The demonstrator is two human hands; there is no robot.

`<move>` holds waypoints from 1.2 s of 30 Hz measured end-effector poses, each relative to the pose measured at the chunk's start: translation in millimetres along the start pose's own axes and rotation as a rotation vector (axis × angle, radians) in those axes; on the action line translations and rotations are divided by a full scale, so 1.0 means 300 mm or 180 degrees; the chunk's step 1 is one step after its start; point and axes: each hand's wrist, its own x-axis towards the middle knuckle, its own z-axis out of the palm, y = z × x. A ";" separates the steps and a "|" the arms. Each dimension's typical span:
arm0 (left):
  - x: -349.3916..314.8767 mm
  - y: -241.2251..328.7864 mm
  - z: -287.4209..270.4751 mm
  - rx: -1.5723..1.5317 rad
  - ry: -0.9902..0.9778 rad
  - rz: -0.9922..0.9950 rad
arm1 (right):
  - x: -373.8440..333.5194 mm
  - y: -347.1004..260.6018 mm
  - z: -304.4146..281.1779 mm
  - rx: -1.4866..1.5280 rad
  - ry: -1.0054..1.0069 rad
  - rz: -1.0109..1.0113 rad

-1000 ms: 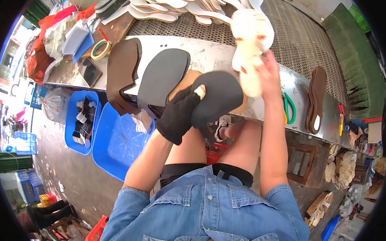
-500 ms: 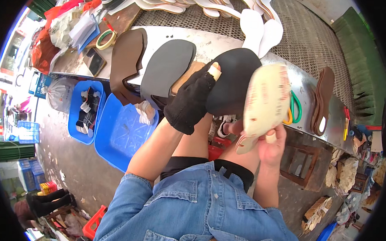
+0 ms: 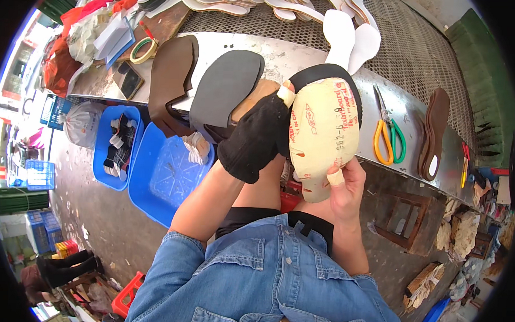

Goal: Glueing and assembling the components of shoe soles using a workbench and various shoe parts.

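My left hand [image 3: 252, 138], in a black fingerless glove with a taped thumb, is closed on a black shoe-insole cover piece [image 3: 328, 71]. Its thumb presses on the near-left edge; the other fingers are hidden. In my right hand [image 3: 347, 192], also with a taped thumb, is a cream insole board [image 3: 325, 129] with red print, gripped at its narrow lower end. The board lies over the black piece, leaving a dark rim around its top and right side. Whether the two touch all over I cannot tell. Grey cover pieces [image 3: 223, 83] and brown ones [image 3: 171, 67] lie to the left.
Scissors [image 3: 389, 134] with orange and green handles and brown insoles [image 3: 433, 133] lie on the metal bench [image 3: 409, 109]. White insoles [image 3: 339, 36] pile up on the mesh [image 3: 406, 47] behind. Blue tubs [image 3: 155, 180] stand below left. A phone [image 3: 128, 81] rests near tape.
My right hand has brought the insole board leftward onto the black piece, turning its printed face toward me. The scissors are now uncovered. My left hand stays nearly in place.
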 end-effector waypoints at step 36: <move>-0.009 -0.099 0.031 0.1023 0.0472 0.0509 | 0.087 -0.091 -0.097 -0.0593 0.0558 0.0378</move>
